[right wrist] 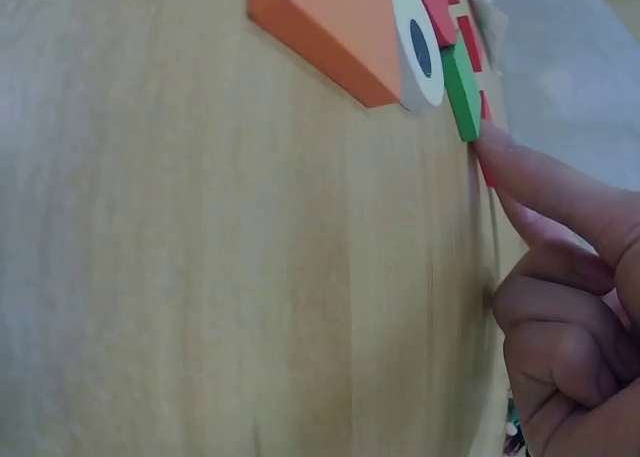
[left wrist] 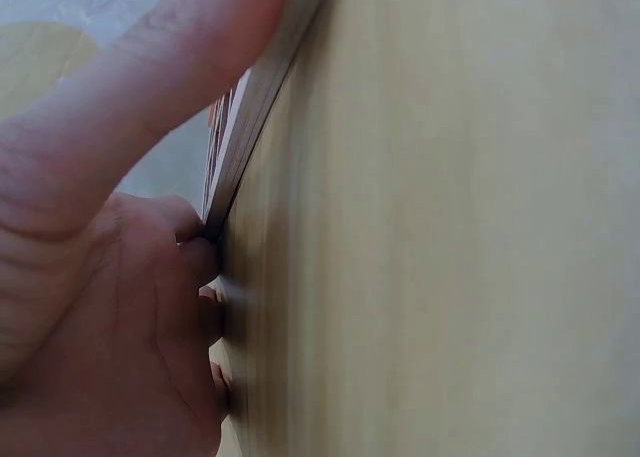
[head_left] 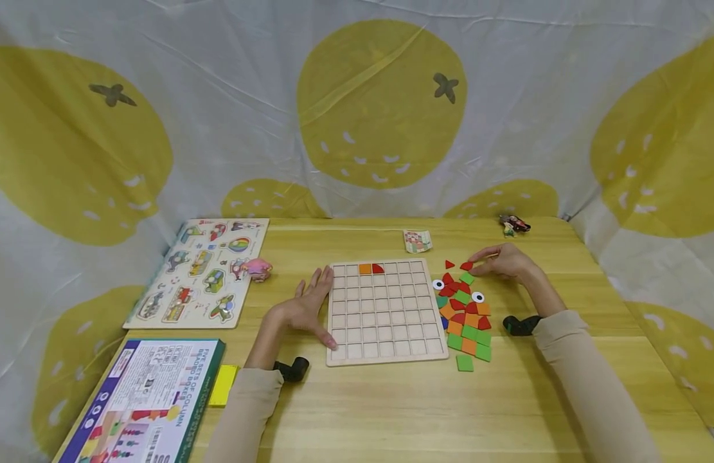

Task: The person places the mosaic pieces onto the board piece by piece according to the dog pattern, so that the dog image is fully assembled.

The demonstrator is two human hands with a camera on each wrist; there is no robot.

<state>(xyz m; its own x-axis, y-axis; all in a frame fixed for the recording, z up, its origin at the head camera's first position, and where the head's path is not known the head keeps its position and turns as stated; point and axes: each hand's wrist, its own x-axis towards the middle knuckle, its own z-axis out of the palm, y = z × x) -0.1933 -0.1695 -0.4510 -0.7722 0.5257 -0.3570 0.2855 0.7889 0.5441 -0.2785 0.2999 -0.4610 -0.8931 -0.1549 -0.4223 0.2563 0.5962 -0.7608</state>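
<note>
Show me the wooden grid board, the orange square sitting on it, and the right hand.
Wooden grid board (head_left: pixel 384 307), head view: bare cells near the middle.
Orange square (head_left: pixel 365 269), head view: middle of its top face.
Right hand (head_left: pixel 504 262), head view: back of the hand.

The left hand (head_left: pixel 301 314) rests with spread fingers along the left edge of a gridded board (head_left: pixel 385 361) on the worktop (head_left: pixel 391 411). An orange square (head_left: pixel 365 269) and a red quarter-circle (head_left: pixel 378 269) sit side by side in its far row. The right hand (head_left: pixel 504 262) pinches a red piece (head_left: pixel 466 265) at the far end of the coloured pieces (head_left: pixel 469 330). To the left lie a puzzle (head_left: pixel 186 273), a pink toy (head_left: pixel 257 269) at its right edge, a box (head_left: pixel 154 386) and a yellow block (head_left: pixel 223 386).
</note>
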